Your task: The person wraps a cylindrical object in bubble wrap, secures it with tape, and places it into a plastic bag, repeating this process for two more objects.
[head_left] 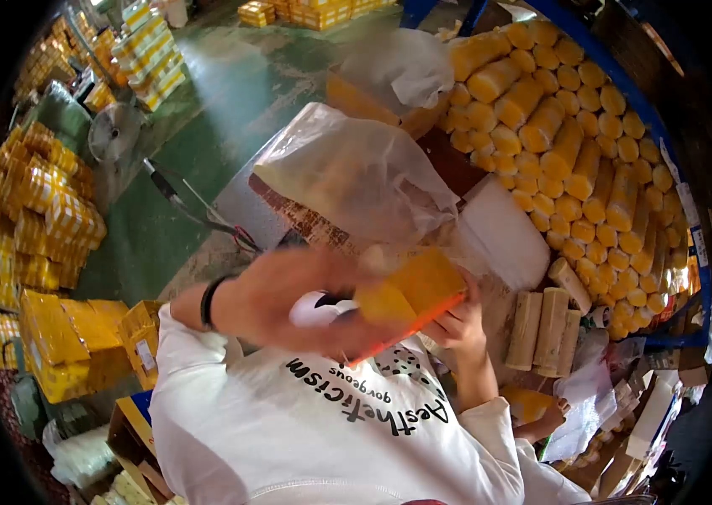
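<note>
My left hand (301,290), blurred by motion and with a black band at its wrist, is closed around what looks like a tape roll (320,310) with a white and black core. The roll is close against a small yellow-orange package (427,286) with a bright red-orange lower edge. My right hand (459,318) grips the package at its right end, fingers around the edge. Both hands are in front of the white printed shirt. Just beyond them lies a translucent plastic bag (364,181) over a worn surface.
Many yellow-capped rolls (570,151) are stacked in a blue rack at the right. Beige rolls (537,332) stand below them. Yellow-taped boxes (78,337) and a fan (116,132) are at the left. A white foam sheet (503,231) lies right of the bag.
</note>
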The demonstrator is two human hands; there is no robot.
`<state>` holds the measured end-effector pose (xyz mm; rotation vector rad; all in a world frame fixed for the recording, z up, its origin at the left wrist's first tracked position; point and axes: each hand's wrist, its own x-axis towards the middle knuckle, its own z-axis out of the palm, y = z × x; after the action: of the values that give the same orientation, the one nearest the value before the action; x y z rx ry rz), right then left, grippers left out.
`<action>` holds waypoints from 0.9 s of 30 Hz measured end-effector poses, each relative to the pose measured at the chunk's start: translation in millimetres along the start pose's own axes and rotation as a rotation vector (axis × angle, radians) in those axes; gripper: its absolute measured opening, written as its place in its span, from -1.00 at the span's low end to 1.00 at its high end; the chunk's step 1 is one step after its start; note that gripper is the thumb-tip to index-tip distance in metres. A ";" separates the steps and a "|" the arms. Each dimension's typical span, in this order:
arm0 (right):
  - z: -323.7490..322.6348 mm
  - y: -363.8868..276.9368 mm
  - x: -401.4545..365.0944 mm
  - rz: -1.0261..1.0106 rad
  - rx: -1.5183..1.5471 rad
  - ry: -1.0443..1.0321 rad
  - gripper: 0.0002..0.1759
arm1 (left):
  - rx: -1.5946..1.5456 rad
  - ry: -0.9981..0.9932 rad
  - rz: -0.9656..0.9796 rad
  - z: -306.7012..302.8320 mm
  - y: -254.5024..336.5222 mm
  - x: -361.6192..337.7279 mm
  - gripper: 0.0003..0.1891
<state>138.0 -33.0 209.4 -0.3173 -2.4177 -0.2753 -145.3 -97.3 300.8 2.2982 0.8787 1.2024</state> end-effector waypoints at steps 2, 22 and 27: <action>-12.7 1.8 0.6 0.040 0.011 0.059 -0.80 | 0.084 0.379 0.453 -0.4 15.1 -20.7 -0.72; -69.1 17.0 45.9 -0.579 -0.332 -0.180 -0.83 | -0.538 -0.193 0.047 5.4 -22.2 58.3 -0.70; -78.2 25.7 57.8 -0.778 -0.506 -0.217 -0.89 | -0.529 -0.229 0.015 5.2 -17.5 55.4 -0.65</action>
<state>149.5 -21.4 308.7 0.4235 -2.5499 -1.2566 -123.1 -46.8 319.6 1.9555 0.3995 1.0019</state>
